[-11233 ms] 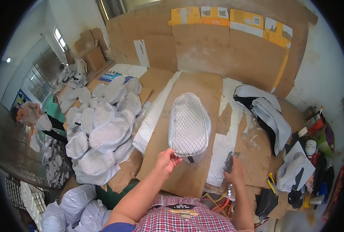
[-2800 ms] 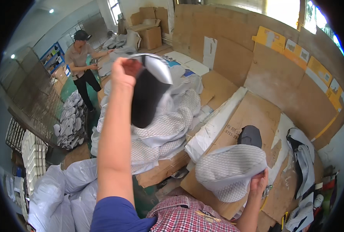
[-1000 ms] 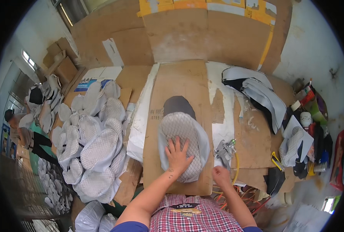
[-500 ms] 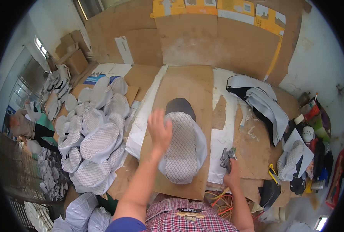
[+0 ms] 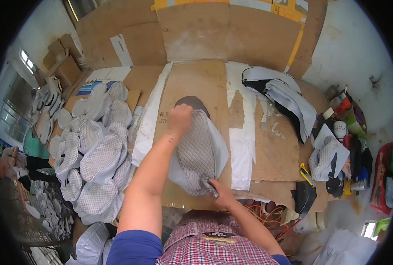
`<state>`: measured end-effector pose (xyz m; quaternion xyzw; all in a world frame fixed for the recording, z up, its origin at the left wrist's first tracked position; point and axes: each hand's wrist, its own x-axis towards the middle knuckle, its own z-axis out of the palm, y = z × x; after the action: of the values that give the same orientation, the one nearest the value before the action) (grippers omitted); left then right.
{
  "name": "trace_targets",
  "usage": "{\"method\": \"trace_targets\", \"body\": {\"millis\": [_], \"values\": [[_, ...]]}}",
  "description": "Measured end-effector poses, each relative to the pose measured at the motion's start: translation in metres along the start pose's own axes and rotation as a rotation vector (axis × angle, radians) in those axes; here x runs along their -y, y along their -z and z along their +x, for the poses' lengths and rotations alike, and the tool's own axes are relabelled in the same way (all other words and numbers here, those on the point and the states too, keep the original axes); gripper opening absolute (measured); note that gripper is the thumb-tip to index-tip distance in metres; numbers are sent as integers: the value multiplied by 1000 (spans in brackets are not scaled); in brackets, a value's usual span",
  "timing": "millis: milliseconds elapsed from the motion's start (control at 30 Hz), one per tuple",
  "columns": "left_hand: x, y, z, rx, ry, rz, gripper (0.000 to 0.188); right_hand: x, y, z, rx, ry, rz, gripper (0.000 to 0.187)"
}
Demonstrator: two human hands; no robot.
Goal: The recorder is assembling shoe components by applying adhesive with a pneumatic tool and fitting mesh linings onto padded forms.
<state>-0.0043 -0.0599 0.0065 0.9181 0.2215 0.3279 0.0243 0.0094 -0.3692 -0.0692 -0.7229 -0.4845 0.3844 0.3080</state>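
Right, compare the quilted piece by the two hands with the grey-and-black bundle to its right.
The quilted piece shows a diamond pattern on top; the grey-and-black bundle shows mostly plain faces.
The quilted piece lies as one long rounded shape; the grey-and-black bundle lies in curved layers.
The left hand is at the quilted piece's far end; neither hand is at the grey-and-black bundle.
Both show pale grey material.

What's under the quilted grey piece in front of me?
Brown cardboard shows around the quilted piece, and a dark piece juts past its far end; whatever lies beneath its middle is hidden.
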Motion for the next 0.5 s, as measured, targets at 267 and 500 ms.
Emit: {"method": "trace_targets", "body": {"millis": [267,500], "values": [[20,41,-20,230,231,-189,29,66,62,-70,-174,174,224,56],[45,43,-46,-158,557,-561,25,132,98,-157,-354,209,430,59]]}}
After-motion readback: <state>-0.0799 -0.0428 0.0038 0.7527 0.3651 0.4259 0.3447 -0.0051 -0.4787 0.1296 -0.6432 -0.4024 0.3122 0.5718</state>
